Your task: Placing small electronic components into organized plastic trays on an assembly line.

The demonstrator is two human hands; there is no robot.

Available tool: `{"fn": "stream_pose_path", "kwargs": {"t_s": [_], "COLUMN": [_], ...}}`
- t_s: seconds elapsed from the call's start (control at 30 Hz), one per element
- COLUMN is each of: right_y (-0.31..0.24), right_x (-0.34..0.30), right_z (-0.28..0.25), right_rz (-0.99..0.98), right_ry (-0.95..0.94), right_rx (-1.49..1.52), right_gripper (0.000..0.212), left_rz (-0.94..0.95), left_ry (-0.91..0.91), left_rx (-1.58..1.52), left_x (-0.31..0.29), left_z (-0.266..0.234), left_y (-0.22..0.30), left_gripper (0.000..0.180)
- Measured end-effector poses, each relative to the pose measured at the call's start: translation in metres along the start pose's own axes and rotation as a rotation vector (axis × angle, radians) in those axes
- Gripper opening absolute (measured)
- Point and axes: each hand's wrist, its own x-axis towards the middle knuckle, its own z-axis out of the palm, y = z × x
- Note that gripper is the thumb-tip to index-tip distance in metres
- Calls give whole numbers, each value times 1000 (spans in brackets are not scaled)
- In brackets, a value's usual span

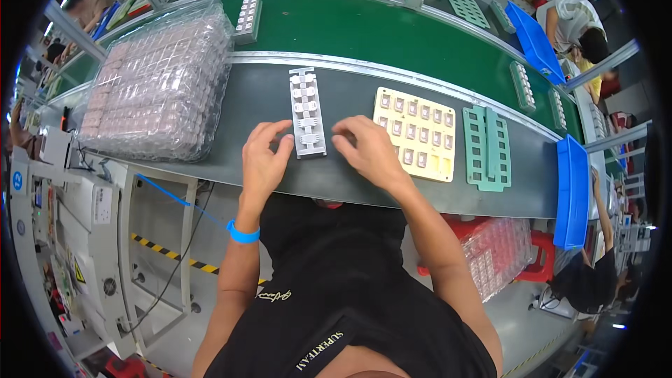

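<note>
A long grey fixture (319, 152) is set lengthwise on the dark worktop (266, 98), between the two hands, with its short ends pointing near and far. Several white pieces (305, 106) are carried in a row along its top. The left hand (260, 161) is held just left of the fixture's near half, and its grip is kept apart, a gap being left between thumb and forefinger; whether the fixture's edge is touched by the fingertips cannot be told. The right hand (372, 152) is held to the right of the fixture, a little clear of it, with its fingers bent and its grip likewise apart. A blue wristband (243, 232) is worn on the left wrist.

To the right of the right hand, a cream tray (442, 166) is placed, most of its pockets being filled with small parts (409, 130). Farther right, green perforated plates (493, 154) are laid partly over one another, and a blue bin (572, 192) is seen at the worktop's right end. On the left, a large stack of trays (157, 87) is wrapped in clear plastic. Beyond the worktop, a green conveyor belt (336, 24) is seen, with a block of white parts (247, 19) rested on its left portion.
</note>
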Motion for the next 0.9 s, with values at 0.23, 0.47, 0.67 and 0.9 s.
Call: {"fn": "stream_pose_path", "kwargs": {"t_s": [0.23, 0.47, 0.67, 0.9], "right_y": [46, 49, 40, 33], "right_x": [58, 88, 76, 31], "right_z": [47, 46, 10, -12], "right_rz": [6, 30, 3, 239], "right_ry": [93, -56, 58, -33], "right_rx": [-43, -8, -98, 965], "right_gripper": [34, 32, 31, 32], "left_rz": [93, -47, 30, 2], "left_ry": [-97, -227, -274, -150], "left_rx": [-31, -32, -30, -121], "left_x": [47, 69, 77, 59], "left_z": [24, 31, 22, -3], "left_y": [-50, -56, -60, -19], "left_gripper": [29, 26, 24, 27]}}
